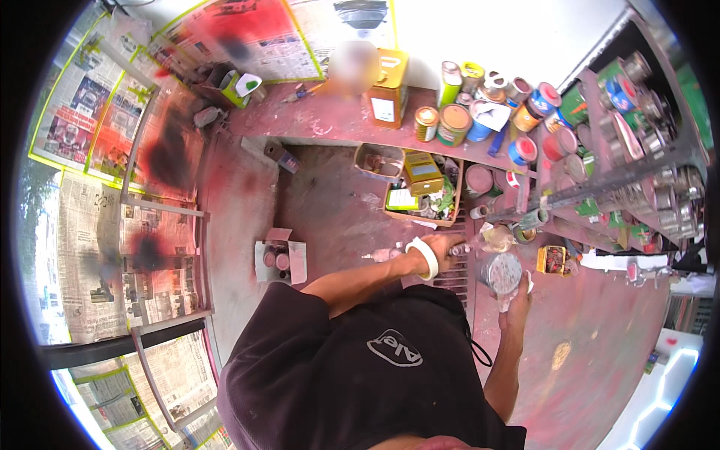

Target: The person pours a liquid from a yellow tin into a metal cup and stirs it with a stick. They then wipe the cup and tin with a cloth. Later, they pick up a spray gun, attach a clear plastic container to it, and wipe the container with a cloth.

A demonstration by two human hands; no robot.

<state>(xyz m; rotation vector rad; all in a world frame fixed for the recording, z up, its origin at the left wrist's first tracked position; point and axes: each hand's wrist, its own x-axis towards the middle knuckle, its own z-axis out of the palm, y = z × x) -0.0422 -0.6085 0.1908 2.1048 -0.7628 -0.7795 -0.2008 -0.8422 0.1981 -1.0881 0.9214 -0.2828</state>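
My left hand (448, 246) is closed around something small with a silvery end, too small to make out, in front of my chest. A white ring-shaped band (426, 259) circles that wrist. My right hand (516, 306) grips a grey, paint-stained metal can (500, 270) from its near side, with a whitish scrap (531, 282) by the fingers. Just beyond the can is a translucent beige cup-like thing (498, 238); whether either hand touches it I cannot tell. Beside my left forearm lies a pinkish bottle with a pointed tip (385, 255).
Along the far bench (322, 124) stand a yellow tin (388, 86) and several paint cans (454, 124). Crowded can shelves (622, 172) rise at right. Below the bench sits a cardboard box of containers (424, 206). A white box (281, 259) is at left; a floor grate (452, 281) is near me.
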